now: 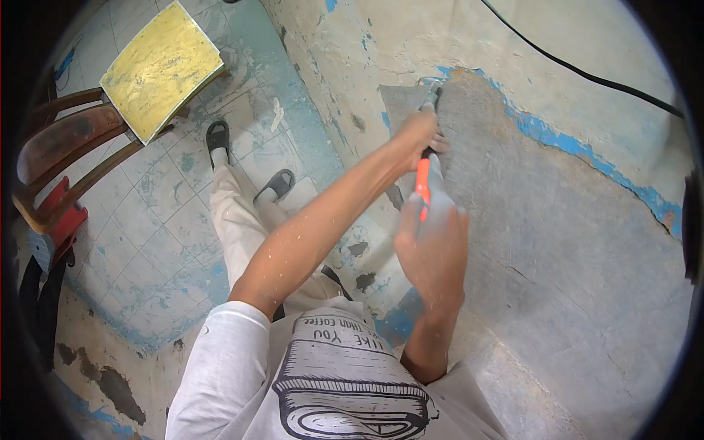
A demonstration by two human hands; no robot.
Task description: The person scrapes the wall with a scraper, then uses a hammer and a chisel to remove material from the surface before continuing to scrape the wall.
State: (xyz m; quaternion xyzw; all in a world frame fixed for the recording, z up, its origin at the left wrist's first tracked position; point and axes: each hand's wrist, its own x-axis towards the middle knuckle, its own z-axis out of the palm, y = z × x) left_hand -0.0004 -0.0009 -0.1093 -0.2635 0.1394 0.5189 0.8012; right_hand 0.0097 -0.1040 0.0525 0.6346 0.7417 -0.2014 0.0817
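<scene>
My left hand [416,139] is closed around a narrow metal tool like a chisel or scraper [435,91]. Its far end meets the wall where the cream paint gives way to a bare grey patch [499,183]. Just below, my right hand [436,253] is smeared by motion and closed on an orange-and-grey tool [423,183]. That tool reaches up close to the dark lower end of the one in my left hand. Blur hides its exact kind and whether the two touch.
Flaking blue paint [557,139] edges the grey patch. A black cable [579,71] crosses the upper wall. On the dusty tiled floor [158,220] stands a wooden chair [73,136] beside a yellow paint-marked board [161,70]. A red object [64,216] is near the chair.
</scene>
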